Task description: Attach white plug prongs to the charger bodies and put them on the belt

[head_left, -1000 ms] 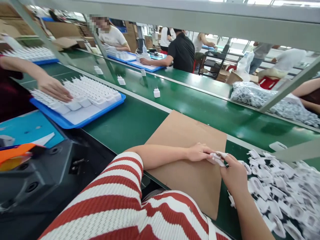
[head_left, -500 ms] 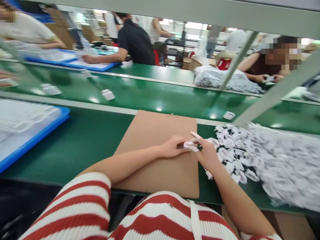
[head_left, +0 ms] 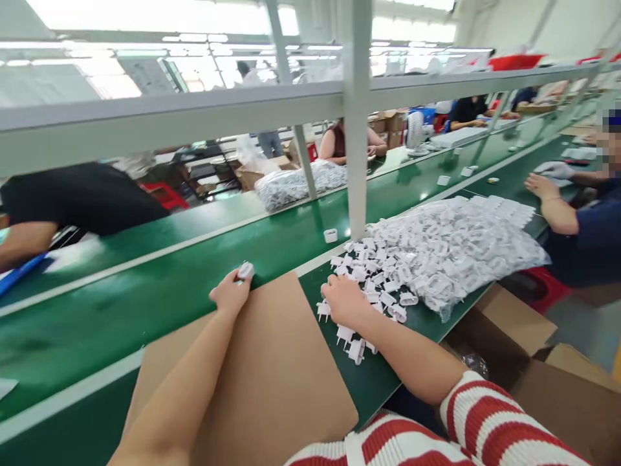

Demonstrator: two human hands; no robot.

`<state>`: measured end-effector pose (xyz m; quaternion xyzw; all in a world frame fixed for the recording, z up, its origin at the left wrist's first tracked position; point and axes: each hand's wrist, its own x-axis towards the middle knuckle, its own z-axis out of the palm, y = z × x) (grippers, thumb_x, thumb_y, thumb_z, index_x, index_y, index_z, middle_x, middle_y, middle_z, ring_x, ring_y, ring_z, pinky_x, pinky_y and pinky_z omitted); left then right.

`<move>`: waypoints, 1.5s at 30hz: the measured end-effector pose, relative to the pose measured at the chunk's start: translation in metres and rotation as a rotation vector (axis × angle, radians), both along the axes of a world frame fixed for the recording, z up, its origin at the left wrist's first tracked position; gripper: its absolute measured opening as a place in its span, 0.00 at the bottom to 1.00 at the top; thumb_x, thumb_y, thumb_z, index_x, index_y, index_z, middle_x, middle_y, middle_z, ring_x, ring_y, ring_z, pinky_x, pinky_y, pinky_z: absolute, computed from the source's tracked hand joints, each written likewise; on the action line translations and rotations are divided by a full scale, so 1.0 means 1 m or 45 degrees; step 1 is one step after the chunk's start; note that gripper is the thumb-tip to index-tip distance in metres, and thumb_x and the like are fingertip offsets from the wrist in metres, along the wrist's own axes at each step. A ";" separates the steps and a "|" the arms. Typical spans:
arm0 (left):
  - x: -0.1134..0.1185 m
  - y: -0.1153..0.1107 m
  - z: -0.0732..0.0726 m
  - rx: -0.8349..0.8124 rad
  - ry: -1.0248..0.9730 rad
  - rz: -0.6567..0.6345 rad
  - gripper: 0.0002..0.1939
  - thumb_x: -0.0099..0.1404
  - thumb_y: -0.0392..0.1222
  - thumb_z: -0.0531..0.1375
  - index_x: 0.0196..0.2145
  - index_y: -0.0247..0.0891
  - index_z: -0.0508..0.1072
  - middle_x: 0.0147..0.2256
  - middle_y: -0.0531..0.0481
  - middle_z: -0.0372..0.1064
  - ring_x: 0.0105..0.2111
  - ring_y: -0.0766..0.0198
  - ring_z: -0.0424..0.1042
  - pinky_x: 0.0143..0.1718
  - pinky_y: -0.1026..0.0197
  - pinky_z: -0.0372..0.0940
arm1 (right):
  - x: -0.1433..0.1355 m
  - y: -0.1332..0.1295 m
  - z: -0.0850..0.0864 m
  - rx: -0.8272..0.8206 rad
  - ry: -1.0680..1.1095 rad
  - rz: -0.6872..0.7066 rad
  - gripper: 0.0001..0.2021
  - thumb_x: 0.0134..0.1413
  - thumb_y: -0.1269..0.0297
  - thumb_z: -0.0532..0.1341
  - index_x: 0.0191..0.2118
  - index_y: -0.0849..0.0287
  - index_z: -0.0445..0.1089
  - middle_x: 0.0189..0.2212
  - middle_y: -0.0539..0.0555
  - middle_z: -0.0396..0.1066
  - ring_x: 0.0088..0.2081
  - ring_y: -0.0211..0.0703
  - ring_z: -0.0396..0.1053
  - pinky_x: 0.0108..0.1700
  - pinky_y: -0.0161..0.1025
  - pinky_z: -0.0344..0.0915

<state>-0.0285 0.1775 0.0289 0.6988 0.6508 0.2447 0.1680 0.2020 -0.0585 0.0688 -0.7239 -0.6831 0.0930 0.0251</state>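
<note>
My left hand (head_left: 229, 292) is stretched out over the green conveyor belt, just beyond the cardboard sheet (head_left: 272, 362). Its fingertips grip a white plastic plug housing (head_left: 246, 270). At the near-left edge of a loose pile of white plug parts (head_left: 383, 272), my right hand (head_left: 345, 301) rests with its fingers curled down. Whatever lies under those fingers is hidden. Some of the loose parts show two pins, such as the plug part (head_left: 323, 310) beside my right hand.
A clear plastic bag of white parts (head_left: 456, 239) spreads right of the pile. Another housing (head_left: 330, 235) sits on the belt (head_left: 204, 259) near a white upright post (head_left: 357, 142). Open cardboard boxes (head_left: 548, 388) stand below the table edge. A co-worker's hand (head_left: 543, 188) is at the right.
Both hands were together over the cardboard sheet, around a white part. They have separated: the left went out to the belt with a housing, the right to the pile. The view has swung right.
</note>
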 end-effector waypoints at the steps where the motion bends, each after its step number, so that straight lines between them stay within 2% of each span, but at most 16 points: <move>1: 0.001 0.005 0.002 -0.002 0.020 0.041 0.25 0.65 0.52 0.60 0.53 0.34 0.78 0.50 0.31 0.78 0.58 0.30 0.73 0.63 0.30 0.59 | 0.001 0.001 0.001 0.011 0.016 -0.005 0.18 0.56 0.71 0.68 0.52 0.63 0.74 0.53 0.65 0.71 0.55 0.59 0.71 0.50 0.47 0.71; 4: 0.007 0.009 0.003 0.068 0.041 0.188 0.32 0.61 0.57 0.61 0.58 0.35 0.73 0.55 0.27 0.74 0.60 0.21 0.68 0.61 0.24 0.58 | 0.003 0.004 0.003 0.040 0.077 -0.017 0.14 0.55 0.72 0.68 0.48 0.63 0.74 0.50 0.63 0.73 0.51 0.54 0.74 0.46 0.44 0.71; 6: 0.016 0.006 0.002 0.241 0.033 0.262 0.44 0.60 0.64 0.61 0.67 0.38 0.62 0.70 0.26 0.57 0.69 0.17 0.53 0.65 0.20 0.49 | 0.004 0.004 0.004 0.059 0.129 -0.025 0.13 0.54 0.75 0.68 0.46 0.62 0.73 0.48 0.60 0.74 0.46 0.50 0.76 0.40 0.41 0.69; 8: 0.033 0.003 -0.001 0.417 0.029 0.201 0.49 0.62 0.68 0.58 0.72 0.42 0.52 0.76 0.33 0.39 0.74 0.23 0.41 0.71 0.24 0.42 | 0.003 0.004 0.005 0.092 0.184 -0.027 0.13 0.55 0.75 0.67 0.46 0.61 0.72 0.46 0.58 0.75 0.43 0.48 0.77 0.36 0.39 0.67; 9: 0.044 0.003 -0.002 0.468 0.035 0.107 0.48 0.64 0.68 0.57 0.73 0.43 0.51 0.77 0.36 0.38 0.75 0.27 0.40 0.73 0.28 0.42 | 0.002 0.003 0.005 0.114 0.206 -0.023 0.13 0.56 0.74 0.66 0.47 0.61 0.71 0.46 0.57 0.75 0.43 0.48 0.77 0.35 0.39 0.66; 15: 0.139 0.024 -0.014 0.230 0.147 -0.604 0.49 0.62 0.57 0.65 0.74 0.33 0.54 0.77 0.32 0.40 0.77 0.39 0.40 0.77 0.41 0.42 | -0.002 0.006 -0.003 0.323 0.451 -0.003 0.16 0.57 0.72 0.64 0.50 0.60 0.67 0.51 0.59 0.73 0.44 0.48 0.75 0.36 0.38 0.65; 18: 0.175 0.036 -0.022 0.103 0.140 -0.733 0.39 0.63 0.48 0.65 0.69 0.34 0.63 0.70 0.33 0.61 0.72 0.43 0.58 0.73 0.47 0.56 | -0.001 0.009 -0.007 0.359 0.546 0.043 0.18 0.54 0.73 0.65 0.51 0.58 0.66 0.52 0.59 0.73 0.46 0.47 0.75 0.39 0.37 0.64; 21: 0.188 0.038 -0.029 0.004 0.124 -0.755 0.26 0.67 0.42 0.60 0.62 0.34 0.69 0.55 0.36 0.77 0.58 0.47 0.76 0.62 0.50 0.69 | 0.000 0.010 -0.008 0.340 0.554 0.028 0.19 0.54 0.72 0.64 0.52 0.57 0.64 0.48 0.56 0.77 0.45 0.48 0.76 0.35 0.37 0.60; 26: 0.182 0.026 -0.032 0.036 0.091 -0.655 0.35 0.67 0.49 0.63 0.67 0.35 0.63 0.63 0.34 0.69 0.63 0.44 0.71 0.64 0.45 0.66 | -0.003 0.008 -0.009 0.340 0.605 -0.012 0.17 0.57 0.70 0.63 0.52 0.57 0.66 0.48 0.54 0.79 0.43 0.47 0.76 0.33 0.37 0.56; 31: 0.182 0.013 -0.016 0.006 0.085 -0.612 0.24 0.69 0.49 0.60 0.59 0.34 0.73 0.51 0.33 0.78 0.55 0.34 0.76 0.60 0.33 0.65 | -0.004 0.012 -0.014 0.438 0.813 0.094 0.16 0.47 0.79 0.65 0.43 0.57 0.73 0.41 0.53 0.77 0.44 0.47 0.76 0.39 0.36 0.65; 33: 0.172 0.002 -0.011 0.029 0.035 -0.621 0.24 0.69 0.46 0.60 0.59 0.33 0.74 0.52 0.32 0.78 0.56 0.35 0.75 0.62 0.34 0.64 | 0.001 0.014 -0.018 0.468 0.909 0.070 0.19 0.47 0.79 0.66 0.46 0.57 0.73 0.39 0.52 0.77 0.44 0.48 0.76 0.41 0.37 0.68; 36: 0.134 -0.027 -0.012 0.048 -0.078 -0.677 0.24 0.68 0.46 0.60 0.60 0.36 0.74 0.57 0.39 0.77 0.57 0.44 0.75 0.63 0.44 0.65 | 0.008 0.017 -0.025 0.460 1.069 0.012 0.23 0.54 0.73 0.66 0.56 0.57 0.68 0.41 0.52 0.78 0.43 0.46 0.78 0.43 0.39 0.73; 38: 0.099 -0.054 -0.015 0.019 -0.155 -0.713 0.25 0.68 0.49 0.61 0.60 0.39 0.75 0.56 0.44 0.78 0.56 0.48 0.76 0.62 0.50 0.67 | 0.011 0.019 -0.029 0.411 1.214 0.027 0.23 0.55 0.67 0.67 0.57 0.56 0.67 0.42 0.51 0.78 0.43 0.43 0.78 0.45 0.39 0.75; 39: 0.081 -0.069 -0.017 -0.005 -0.194 -0.722 0.25 0.68 0.52 0.62 0.59 0.41 0.76 0.56 0.46 0.79 0.56 0.50 0.76 0.61 0.52 0.68 | 0.012 0.020 -0.029 0.393 1.461 -0.020 0.24 0.51 0.64 0.71 0.54 0.56 0.69 0.39 0.50 0.78 0.42 0.43 0.78 0.46 0.40 0.75; 42: 0.034 -0.119 -0.022 -0.037 -0.294 -0.748 0.23 0.68 0.57 0.63 0.56 0.44 0.78 0.54 0.49 0.80 0.54 0.50 0.77 0.63 0.51 0.66 | 0.009 0.020 -0.026 0.265 1.883 -0.053 0.28 0.40 0.59 0.76 0.51 0.56 0.76 0.37 0.49 0.79 0.42 0.44 0.78 0.48 0.41 0.75; 45: 0.005 -0.164 -0.026 -0.014 -0.330 -0.765 0.21 0.72 0.59 0.61 0.54 0.44 0.79 0.51 0.47 0.81 0.53 0.48 0.77 0.65 0.44 0.62 | 0.004 0.014 -0.018 0.129 1.930 -0.045 0.30 0.43 0.59 0.74 0.56 0.55 0.78 0.39 0.49 0.80 0.42 0.42 0.77 0.46 0.41 0.74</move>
